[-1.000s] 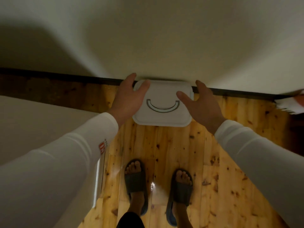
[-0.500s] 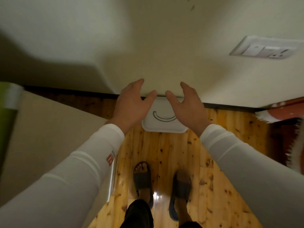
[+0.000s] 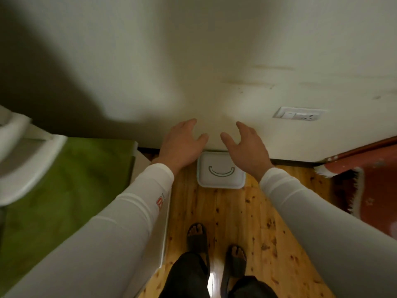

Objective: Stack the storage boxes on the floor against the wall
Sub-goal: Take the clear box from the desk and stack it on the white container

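A white storage box [image 3: 221,181] with a curved grey handle on its lid sits on the wooden floor, its back against the pale wall [image 3: 193,61]. My left hand [image 3: 182,145] hovers well above the box's left side, fingers relaxed and spread, holding nothing. Over the box's right side my right hand [image 3: 247,147] hangs the same way, empty. Neither hand touches the box. Only one box shows from above; any boxes under it are hidden.
A green-covered surface [image 3: 64,190] with a white object [image 3: 21,158] on it lies to the left. A red rug with white fringe [image 3: 365,186] lies at the right. A wall socket [image 3: 298,114] sits right of my hands. My sandalled feet [image 3: 214,250] stand on the floor.
Both hands have let go of the box lid and risen away from it. My view has lifted, so the box looks smaller and farther down.
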{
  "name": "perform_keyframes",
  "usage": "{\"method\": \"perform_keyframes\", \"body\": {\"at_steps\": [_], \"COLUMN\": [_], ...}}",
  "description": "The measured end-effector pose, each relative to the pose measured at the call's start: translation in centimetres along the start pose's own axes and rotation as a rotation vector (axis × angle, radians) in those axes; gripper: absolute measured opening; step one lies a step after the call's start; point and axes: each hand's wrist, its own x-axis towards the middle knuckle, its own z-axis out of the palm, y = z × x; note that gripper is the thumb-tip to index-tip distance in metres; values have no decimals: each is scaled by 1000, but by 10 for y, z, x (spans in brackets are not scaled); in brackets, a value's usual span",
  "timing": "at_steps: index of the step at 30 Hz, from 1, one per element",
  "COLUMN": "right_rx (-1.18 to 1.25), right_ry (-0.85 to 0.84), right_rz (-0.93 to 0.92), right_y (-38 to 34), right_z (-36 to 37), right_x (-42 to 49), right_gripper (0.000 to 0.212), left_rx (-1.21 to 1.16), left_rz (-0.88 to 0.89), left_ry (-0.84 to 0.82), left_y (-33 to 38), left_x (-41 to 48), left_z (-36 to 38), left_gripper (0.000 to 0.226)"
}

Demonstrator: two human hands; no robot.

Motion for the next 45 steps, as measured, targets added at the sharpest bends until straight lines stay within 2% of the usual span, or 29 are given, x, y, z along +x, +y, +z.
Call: {"method": "perform_keyframes", "body": {"at_steps": [18,27,35,45], "right_rx": [-120,-164,-110,2], "right_ry": [-34,-40,-71,-139], "right_rz": [-206,-343,-415,-496], "right_y": [-80,-116,-161,-265], "right_z": [-84,-93,-76,13], "right_x": [-113,-163,-192,-241], "right_gripper": [72,73,73,69], "left_rx": [78,50,-29,-244], "left_rz": [-8,-26,-79,-140], "left_ry": [177,273,328,511], "left_y": [65,75,39,-80], "left_x": [-131,-197,-242,-303], "left_z": [-101,-130,-166,-238], "left_gripper": [65,63,62,50]}}
